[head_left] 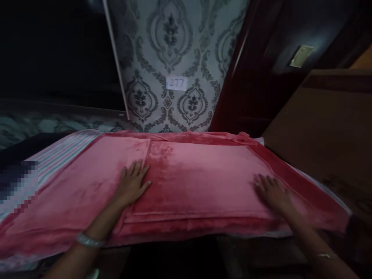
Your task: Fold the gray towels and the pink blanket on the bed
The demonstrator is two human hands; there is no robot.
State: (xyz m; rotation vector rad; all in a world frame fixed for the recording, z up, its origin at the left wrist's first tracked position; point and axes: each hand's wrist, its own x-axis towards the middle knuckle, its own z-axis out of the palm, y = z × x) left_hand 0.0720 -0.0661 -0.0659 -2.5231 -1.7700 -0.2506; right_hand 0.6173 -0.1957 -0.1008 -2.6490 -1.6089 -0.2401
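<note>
A plush pink-red garment (200,178) lies spread out over the table, its pile brushed into lighter and darker patches. My left hand (133,182) rests flat on it with fingers apart, beside a seam that runs front to back. On the right part of the same fabric is my right hand (271,192), palm down, fingers extended and slightly blurred. Neither hand grips anything. Several folded layers show along the near edge. The garment's exact kind cannot be made out.
Striped cloth (68,149) shows under the fabric at the left. A large cardboard box (322,128) stands at the right. Behind are a patterned wall (171,42) with a paper label (176,83) reading 277, a dark screen-like panel (58,54) and a dark red door frame (241,77).
</note>
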